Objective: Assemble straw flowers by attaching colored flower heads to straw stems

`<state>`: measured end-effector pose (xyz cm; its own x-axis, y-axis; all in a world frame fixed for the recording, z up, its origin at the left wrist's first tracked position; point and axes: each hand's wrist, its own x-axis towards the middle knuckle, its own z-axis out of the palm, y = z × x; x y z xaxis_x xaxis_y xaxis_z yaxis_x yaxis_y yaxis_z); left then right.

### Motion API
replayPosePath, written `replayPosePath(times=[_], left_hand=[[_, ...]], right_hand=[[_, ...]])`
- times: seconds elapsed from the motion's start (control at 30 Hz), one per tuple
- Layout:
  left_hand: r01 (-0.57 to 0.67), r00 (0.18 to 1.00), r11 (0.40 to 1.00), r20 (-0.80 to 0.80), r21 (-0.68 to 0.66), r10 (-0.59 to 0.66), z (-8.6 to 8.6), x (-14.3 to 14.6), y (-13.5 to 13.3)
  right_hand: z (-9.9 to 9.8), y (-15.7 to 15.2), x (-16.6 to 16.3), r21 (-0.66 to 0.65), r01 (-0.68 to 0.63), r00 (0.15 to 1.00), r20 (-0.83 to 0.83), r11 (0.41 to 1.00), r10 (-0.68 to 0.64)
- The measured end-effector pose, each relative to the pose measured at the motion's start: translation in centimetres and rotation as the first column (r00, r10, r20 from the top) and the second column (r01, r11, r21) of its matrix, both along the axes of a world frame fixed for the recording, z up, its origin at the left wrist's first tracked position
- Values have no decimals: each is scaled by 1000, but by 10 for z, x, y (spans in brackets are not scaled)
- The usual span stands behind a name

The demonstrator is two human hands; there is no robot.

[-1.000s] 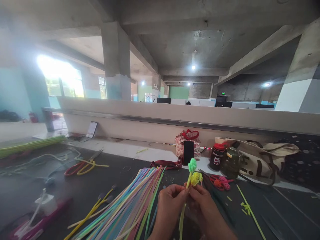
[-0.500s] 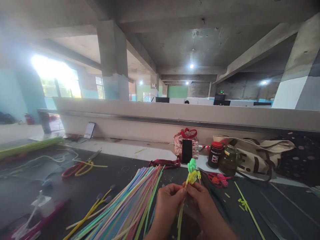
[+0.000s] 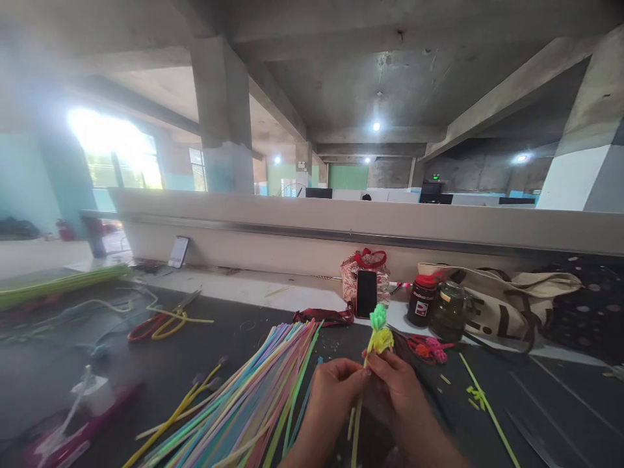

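Note:
My left hand [image 3: 335, 393] pinches the thin yellow-green stems of a fuzzy pipe-cleaner flower [image 3: 383, 340], just under its head. Beside it, my right hand [image 3: 400, 390] is closed on the same flower at the base of the yellow part, fingertips close to the left ones. A mint-green tuft [image 3: 378, 317] tops the yellow blooms. Below the hands the stems [image 3: 357, 432] hang down between the wrists. My fingers hide the spot where the stems meet the head. To the left lies a fanned bundle of pastel pipe cleaners [image 3: 244, 396].
Scissors [image 3: 170, 324] with red and yellow handles lie left on the dark mat. A phone [image 3: 366, 294] leans on a patterned bag. A red-lidded jar [image 3: 422, 300], a glass jug [image 3: 447, 312] and a canvas bag [image 3: 507, 312] stand right. Yellow-green snippets [image 3: 475, 395] lie nearby.
The view has shifted slightly. My right fingers have moved up over the base of the yellow blooms, and the stems below have swung a little; both hands keep hold.

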<state>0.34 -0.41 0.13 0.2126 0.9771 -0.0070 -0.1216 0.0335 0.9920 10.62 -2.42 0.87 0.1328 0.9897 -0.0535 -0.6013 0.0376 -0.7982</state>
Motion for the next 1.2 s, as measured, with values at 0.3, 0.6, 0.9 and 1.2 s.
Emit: replayPosePath(times=[0.3, 0.6, 0.9, 1.2], left_hand=[[65, 992, 996, 115, -60, -57, 11, -9, -6], [67, 989, 991, 142, -112, -51, 16, -10, -6], [53, 993, 993, 110, -103, -41, 20, -8, -8], [132, 978, 985, 175, -110, -111, 4, 2, -12]], right_hand=[[-15, -15, 33, -51, 44, 990, 133, 998, -37], [-30, -26, 69, -61, 218, 901, 396, 974, -177], [-25, -31, 55, -42, 68, 851, 523, 997, -36], [-22, -29, 33, -84, -4, 918, 395, 996, 37]])
